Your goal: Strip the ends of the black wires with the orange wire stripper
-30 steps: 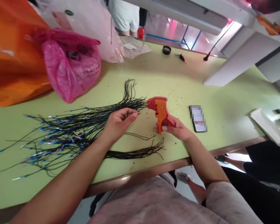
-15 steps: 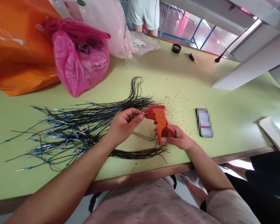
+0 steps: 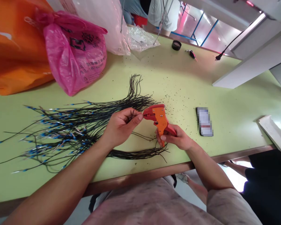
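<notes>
My right hand (image 3: 178, 137) is wrapped round the handles of a red and orange wire stripper (image 3: 161, 116), which stands tilted above the table. Thumb and forefinger of my left hand (image 3: 123, 125) pinch a black wire (image 3: 132, 114) close to the stripper's red jaws. The wire's tip is too small to make out at the jaws. Beneath and beside my left hand lies a spread of black wires (image 3: 103, 114) with blue connectors at their left ends. Another bundle of black wires (image 3: 135, 154) curves along the near side, below my hands.
Tied pink bag (image 3: 77, 56), orange bag (image 3: 16, 47) and clear plastic bag (image 3: 141, 39) sit at the back left. A phone (image 3: 204, 122) lies to the right. Farther back are a black tape roll (image 3: 176, 45) and keys (image 3: 191, 54). Tiny black scraps dot the green table (image 3: 178, 75). Other people stand nearby.
Both hands keep their grips, with the left hand still at the stripper's jaws. The view has shifted slightly, and a person across the table appears farther right.
</notes>
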A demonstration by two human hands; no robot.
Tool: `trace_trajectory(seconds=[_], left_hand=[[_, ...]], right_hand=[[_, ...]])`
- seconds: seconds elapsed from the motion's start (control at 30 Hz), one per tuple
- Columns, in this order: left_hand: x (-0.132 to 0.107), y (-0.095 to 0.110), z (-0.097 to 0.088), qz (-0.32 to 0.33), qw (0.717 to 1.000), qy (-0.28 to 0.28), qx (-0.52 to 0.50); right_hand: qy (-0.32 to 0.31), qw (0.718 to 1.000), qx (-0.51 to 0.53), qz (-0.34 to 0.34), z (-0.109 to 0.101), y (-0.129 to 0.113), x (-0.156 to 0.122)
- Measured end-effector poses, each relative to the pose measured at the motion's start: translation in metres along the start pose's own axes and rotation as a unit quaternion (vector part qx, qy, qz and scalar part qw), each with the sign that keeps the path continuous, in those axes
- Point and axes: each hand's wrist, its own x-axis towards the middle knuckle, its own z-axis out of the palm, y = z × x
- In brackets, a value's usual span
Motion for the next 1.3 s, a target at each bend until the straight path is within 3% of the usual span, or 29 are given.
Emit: trace_trajectory(seconds=[0.47, 0.7, 0.77, 0.9, 1.03, 1.13, 1.2, 1.3], left_hand=[[-0.004, -0.005, 0.0, 0.042, 0.999, 0.014, 0.011], [-0.008, -0.005, 0.007, 0.048, 0.998, 0.034, -0.003], [-0.007, -0.007, 0.009, 0.039, 0.998, 0.043, -0.013], [0.0, -0.014, 0.006, 0.007, 0.998, 0.044, -0.038], [0.006, -0.022, 0.002, -0.025, 0.997, 0.04, -0.056], [0.004, -0.024, 0.001, -0.001, 1.0, 0.014, 0.012], [0.001, -0.025, 0.0, 0.032, 0.994, -0.033, 0.099], [-0.002, -0.027, -0.002, 0.082, 0.956, -0.138, 0.244]], right_hand=[[0.058, 0.998, -0.015, 0.036, 0.006, 0.003, -0.001], [0.119, 0.992, -0.037, -0.005, 0.014, 0.013, 0.003], [0.111, 0.993, -0.028, -0.016, 0.014, 0.016, 0.005], [0.09, 0.994, 0.039, -0.051, 0.001, 0.015, 0.01], [0.147, 0.982, 0.094, -0.075, -0.02, 0.009, 0.01], [0.183, 0.975, 0.093, -0.084, -0.03, 0.006, 0.009], [0.2, 0.972, 0.089, -0.082, -0.032, 0.006, 0.009], [0.201, 0.973, 0.086, -0.076, -0.031, 0.006, 0.009]])
